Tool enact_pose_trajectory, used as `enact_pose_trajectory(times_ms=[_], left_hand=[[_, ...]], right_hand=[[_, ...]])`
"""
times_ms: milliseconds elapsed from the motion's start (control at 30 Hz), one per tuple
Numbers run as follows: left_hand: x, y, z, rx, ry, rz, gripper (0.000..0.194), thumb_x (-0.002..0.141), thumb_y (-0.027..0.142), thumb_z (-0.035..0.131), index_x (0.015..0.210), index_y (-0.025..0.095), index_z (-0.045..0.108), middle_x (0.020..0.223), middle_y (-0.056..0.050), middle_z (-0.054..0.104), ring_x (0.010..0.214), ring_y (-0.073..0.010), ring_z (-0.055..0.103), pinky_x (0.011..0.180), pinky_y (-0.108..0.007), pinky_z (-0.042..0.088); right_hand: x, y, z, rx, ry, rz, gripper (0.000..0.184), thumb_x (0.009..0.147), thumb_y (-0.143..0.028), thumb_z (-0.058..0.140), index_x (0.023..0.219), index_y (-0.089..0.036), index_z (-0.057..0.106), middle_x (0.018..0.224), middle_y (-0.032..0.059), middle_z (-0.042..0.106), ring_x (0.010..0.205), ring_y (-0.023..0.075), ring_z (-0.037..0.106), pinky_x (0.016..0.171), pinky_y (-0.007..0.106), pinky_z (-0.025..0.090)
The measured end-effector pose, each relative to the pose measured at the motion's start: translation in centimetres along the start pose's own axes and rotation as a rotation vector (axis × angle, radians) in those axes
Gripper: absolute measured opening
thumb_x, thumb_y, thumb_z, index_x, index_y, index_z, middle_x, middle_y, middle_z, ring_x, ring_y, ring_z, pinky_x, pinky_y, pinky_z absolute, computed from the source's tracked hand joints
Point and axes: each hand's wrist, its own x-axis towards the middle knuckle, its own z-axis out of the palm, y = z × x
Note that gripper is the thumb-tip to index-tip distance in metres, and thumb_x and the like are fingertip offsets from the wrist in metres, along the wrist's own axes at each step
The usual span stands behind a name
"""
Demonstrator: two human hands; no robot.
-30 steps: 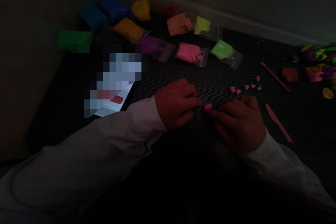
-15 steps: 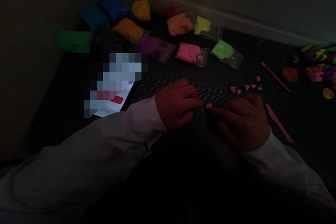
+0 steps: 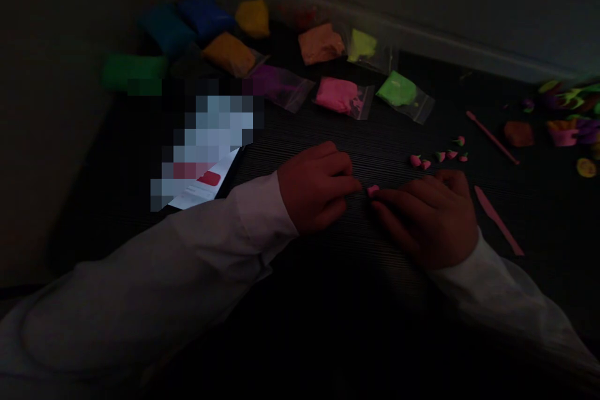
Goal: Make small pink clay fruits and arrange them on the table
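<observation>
A tiny piece of pink clay (image 3: pixel 373 190) is at the fingertips of my right hand (image 3: pixel 429 219), whose thumb and index finger are drawn together against it, low over the dark table (image 3: pixel 300 275). To its left, my left hand (image 3: pixel 319 187) has its fingers curled in and its index finger pointing at the clay, a small gap short of it. Nothing shows in the left hand. Just beyond the right hand lie several small pink clay pieces with green tops, like tiny strawberries (image 3: pixel 451 154).
A pink modelling knife (image 3: pixel 499 220) and a thin pink stick tool (image 3: pixel 492 137) lie at right. Finished clay figures (image 3: pixel 565 131) and a brown lump (image 3: pixel 518 133) sit farther right. Bags of coloured clay (image 3: pixel 340 95) line the back. A lit phone screen (image 3: pixel 206 181), partly pixelated, lies left.
The thumb of my right hand has come up closer to its index finger at the pink clay. My left hand has hardly moved.
</observation>
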Motion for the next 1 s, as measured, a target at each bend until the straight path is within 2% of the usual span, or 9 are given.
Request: enact_pose_trajectory(times_ms=[200, 600, 833, 1000], left_hand=[[-0.03, -0.12, 0.11, 0.003, 0.013, 0.013, 0.02, 0.071, 0.018, 0.045, 0.084, 0.016, 0.06, 0.078, -0.005, 0.053, 0.071, -0.0145, 0.043, 0.067, -0.031, 0.037], [-0.03, -0.14, 0.12, 0.004, 0.008, 0.01, 0.02, 0.072, 0.018, 0.045, 0.084, 0.016, 0.06, 0.079, -0.005, 0.053, 0.072, -0.0145, 0.044, 0.068, -0.031, 0.037], [-0.06, -0.33, 0.24, -0.002, 0.022, 0.031, 0.019, 0.071, 0.018, 0.045, 0.084, 0.016, 0.06, 0.078, -0.005, 0.052, 0.071, -0.0143, 0.044, 0.067, -0.031, 0.037], [-0.05, -0.28, 0.19, -0.001, 0.025, 0.029, 0.019, 0.072, 0.018, 0.045, 0.084, 0.016, 0.06, 0.078, -0.005, 0.052, 0.071, -0.0144, 0.043, 0.067, -0.031, 0.037]], right_hand=[[0.23, -0.11, 0.61, -0.028, 0.041, 0.023, 0.019, 0.077, -0.033, 0.051, 0.086, -0.022, 0.063, 0.066, 0.0, 0.06, 0.065, 0.0135, 0.049, 0.071, 0.032, 0.026], [0.31, 0.0, 1.08, 0.017, 0.01, -0.003, 0.016, 0.078, -0.029, 0.049, 0.088, -0.022, 0.061, 0.068, -0.0011, 0.06, 0.066, 0.0123, 0.05, 0.071, 0.031, 0.025], [0.23, 0.13, 0.68, 0.03, 0.017, 0.027, 0.015, 0.076, -0.03, 0.052, 0.083, -0.021, 0.061, 0.068, -0.0005, 0.061, 0.065, 0.0124, 0.051, 0.071, 0.032, 0.027], [0.14, -0.14, 0.16, 0.026, -0.002, -0.025, 0.013, 0.075, -0.029, 0.053, 0.08, -0.021, 0.062, 0.065, -0.0009, 0.06, 0.063, 0.0124, 0.051, 0.071, 0.033, 0.028]])
